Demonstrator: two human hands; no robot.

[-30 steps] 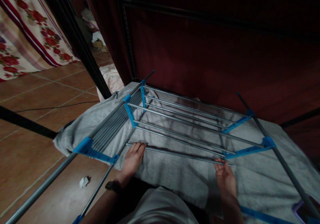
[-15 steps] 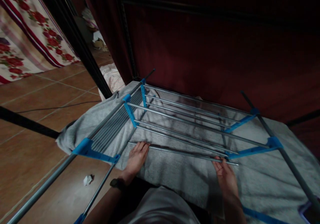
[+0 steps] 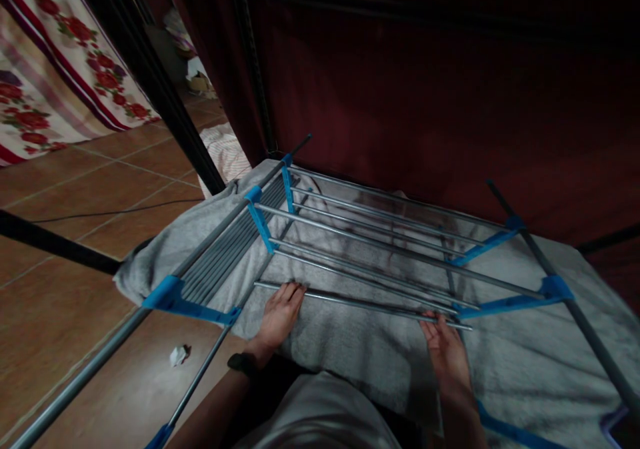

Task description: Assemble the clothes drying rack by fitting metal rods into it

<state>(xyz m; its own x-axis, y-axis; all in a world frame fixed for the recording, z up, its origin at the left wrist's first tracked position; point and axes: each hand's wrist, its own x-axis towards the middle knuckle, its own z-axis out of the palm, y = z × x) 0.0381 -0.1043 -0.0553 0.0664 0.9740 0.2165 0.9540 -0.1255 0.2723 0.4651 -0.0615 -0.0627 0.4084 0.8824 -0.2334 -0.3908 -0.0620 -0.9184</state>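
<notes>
A loose grey metal rod (image 3: 360, 303) lies across a grey towel (image 3: 360, 355), at the near edge of a folding drying rack (image 3: 380, 242) with blue plastic joints. My left hand (image 3: 280, 315) rests flat on the towel, its straight fingertips touching the rod's left end. My right hand (image 3: 443, 345) lies near the rod's right end, fingers extended against it beside a blue bracket (image 3: 505, 302). Neither hand wraps round the rod. A dark watch (image 3: 243, 362) is on my left wrist.
The rack's long grey legs (image 3: 85, 375) run out over a brown tiled floor (image 3: 65, 289). A crumpled white scrap (image 3: 179, 354) lies on the tiles. A dark red curtain wall (image 3: 425, 102) stands behind the rack. Floral fabric (image 3: 45, 75) hangs at the far left.
Both hands have stayed on the rod and shifted only slightly. The view has drifted a little to the left and up.
</notes>
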